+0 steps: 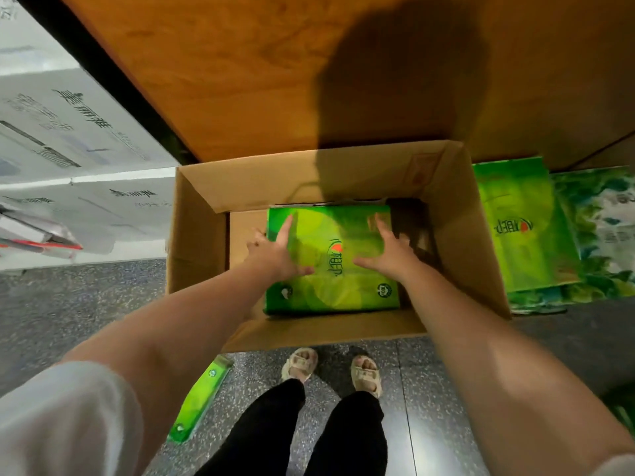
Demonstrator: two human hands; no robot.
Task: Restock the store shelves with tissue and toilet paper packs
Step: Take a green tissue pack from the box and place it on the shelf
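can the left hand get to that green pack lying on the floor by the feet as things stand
Probably yes. The floor pack lies in the open outside the box, on the left hand's side, nothing over it. That hand is on the pack in the box, though, so it must let go first.

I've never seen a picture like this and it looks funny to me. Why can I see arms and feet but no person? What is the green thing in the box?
The camera sits on a person's head and looks down, so you see only their own arms, legs and sandals. Both hands reach into an open cardboard box on the floor. The left hand and the right hand lie on a green tissue pack, one at each side, thumbs on top. Whether the grip has closed yet, I cannot tell. More green packs lie on the floor to the right, and another one sits near the feet. White cartons are stacked on the left.
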